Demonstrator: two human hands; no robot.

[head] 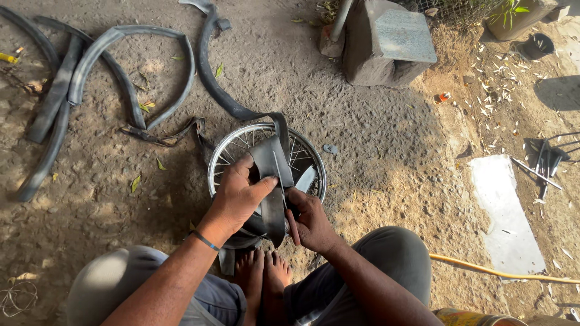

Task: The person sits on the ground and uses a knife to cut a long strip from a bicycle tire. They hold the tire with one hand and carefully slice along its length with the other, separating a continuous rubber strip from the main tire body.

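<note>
Gripping a black rubber strip [270, 175] — both hands, left [237, 199], right [311, 222] — over a spoked wheel rim [314, 158] (on dirt).

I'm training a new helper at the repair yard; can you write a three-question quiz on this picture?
1. True or false: both hands grip the black rubber strip.
2. What lies under the hands? A) spoked wheel rim B) bucket C) plank
3. Which wrist bears a band?

Key:
1. True: the left hand and right hand both hold it.
2. A, the spoked wheel rim on the dirt ground.
3. The left, a thin band.
</note>
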